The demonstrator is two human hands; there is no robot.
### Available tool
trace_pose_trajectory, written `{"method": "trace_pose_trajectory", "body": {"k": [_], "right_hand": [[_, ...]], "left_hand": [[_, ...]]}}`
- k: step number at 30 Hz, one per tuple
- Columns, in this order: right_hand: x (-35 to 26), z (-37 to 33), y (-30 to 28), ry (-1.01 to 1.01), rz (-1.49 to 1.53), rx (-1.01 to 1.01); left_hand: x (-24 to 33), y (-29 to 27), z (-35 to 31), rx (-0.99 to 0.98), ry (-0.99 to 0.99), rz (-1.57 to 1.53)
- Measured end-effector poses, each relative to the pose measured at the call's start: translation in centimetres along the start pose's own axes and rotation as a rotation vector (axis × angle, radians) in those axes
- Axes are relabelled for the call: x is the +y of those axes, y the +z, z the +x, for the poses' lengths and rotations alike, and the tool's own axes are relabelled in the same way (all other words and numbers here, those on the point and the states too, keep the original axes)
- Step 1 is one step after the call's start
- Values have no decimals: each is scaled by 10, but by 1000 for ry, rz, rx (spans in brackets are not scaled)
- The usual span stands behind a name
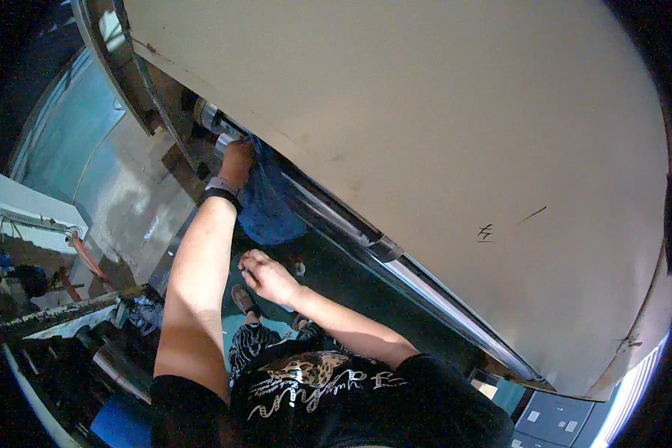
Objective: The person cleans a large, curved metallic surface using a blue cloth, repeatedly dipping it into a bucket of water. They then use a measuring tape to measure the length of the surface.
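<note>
My left hand (237,160) reaches forward to the far end of a long shiny metal roller (455,306). Its fingers look closed and partly lost in shadow beside a silver metal part (222,142); what they grip cannot be made out. Just right of that hand hangs a crumpled blue plastic bag (272,213), close against the roller. Nearer my body, my right hand (270,278) is held in the air below the bag. Its fingers are curled together, and whatever may be between them is too small to name.
A large beige panel (425,127) with dark pen marks fills the upper right above the roller. At left are a white machine part (33,213), an orange hose (89,257) and dark stacked pieces (82,362). Grey cabinets (552,418) stand at lower right.
</note>
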State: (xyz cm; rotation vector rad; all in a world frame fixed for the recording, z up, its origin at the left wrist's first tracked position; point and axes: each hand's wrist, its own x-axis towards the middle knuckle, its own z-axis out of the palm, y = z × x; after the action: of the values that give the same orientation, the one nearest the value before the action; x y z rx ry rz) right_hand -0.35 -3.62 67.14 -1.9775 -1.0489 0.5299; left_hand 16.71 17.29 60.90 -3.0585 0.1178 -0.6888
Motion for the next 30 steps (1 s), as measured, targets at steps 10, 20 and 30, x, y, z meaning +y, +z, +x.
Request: {"method": "trace_pose_trajectory", "body": {"k": [10, 20, 30], "right_hand": [[34, -34, 44, -29, -47, -86], [17, -27, -17, 359, 261, 178], [19, 26, -51, 406, 63, 615]], "left_hand": [[77, -14, -9, -68, -614, -915], [80, -48, -76, -41, -765, -1125], [103, -142, -55, 115, -536, -1261]]}}
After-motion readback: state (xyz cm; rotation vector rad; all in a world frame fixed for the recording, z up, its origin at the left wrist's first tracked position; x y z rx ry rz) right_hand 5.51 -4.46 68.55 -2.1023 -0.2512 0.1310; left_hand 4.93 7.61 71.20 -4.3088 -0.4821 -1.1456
